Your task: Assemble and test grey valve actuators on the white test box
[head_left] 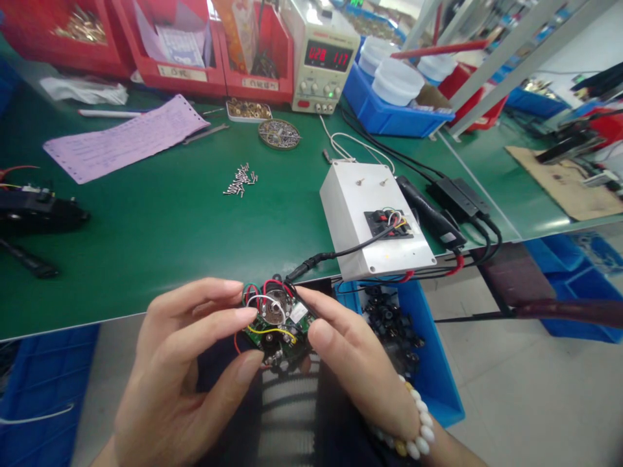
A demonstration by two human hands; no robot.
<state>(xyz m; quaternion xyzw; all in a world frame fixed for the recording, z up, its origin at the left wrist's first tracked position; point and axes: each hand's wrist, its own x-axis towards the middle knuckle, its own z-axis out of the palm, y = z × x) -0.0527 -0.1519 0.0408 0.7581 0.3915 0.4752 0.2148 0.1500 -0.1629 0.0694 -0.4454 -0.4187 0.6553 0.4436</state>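
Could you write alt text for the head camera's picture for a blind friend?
A person's left hand and right hand hold a green circuit board with coloured wires by the near edge of a green workbench. A black cable runs from a white box toward it; red bins and a power supply stand behind.

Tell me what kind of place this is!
It's probably an electronics workshop, maybe part of a factory. You can see a circuit board with coloured wires, a power supply with its red display lit, and red bins lined up on the bench.
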